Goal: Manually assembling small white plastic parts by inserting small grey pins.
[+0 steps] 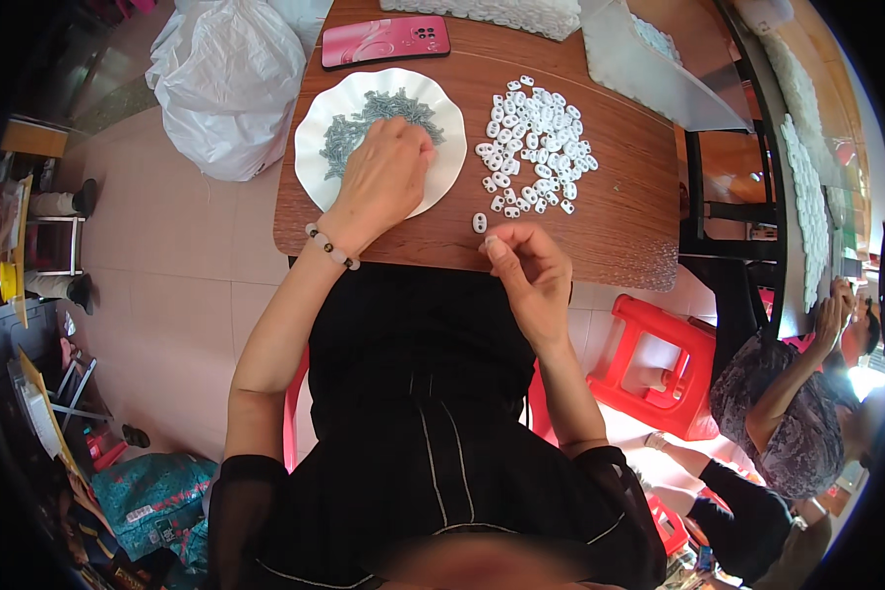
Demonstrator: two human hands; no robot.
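Right now the left hand lies palm down on a white scalloped plate, its fingers curled loosely into the heap of small grey screws that fills the dish. Whether the fingertips pinch any screw cannot be told, since they are buried in the heap. A beaded bracelet circles that wrist.

The right hand hovers at the near edge of the wooden table, fingers bent inward, thumb and forefinger closed on a small white piece that barely shows at the fingertips. Just beyond its fingertips a single white plastic piece lies alone on the wood. Farther out from that hand, a loose pile of the same white plastic pieces spreads over the tabletop, just beside the plate.

Beyond the left hand, past the plate, a pink phone lies flat. To that hand's outer side a white plastic bag sits on the floor. Off the right hand's outer side stands a red stool, with another person seated past it.
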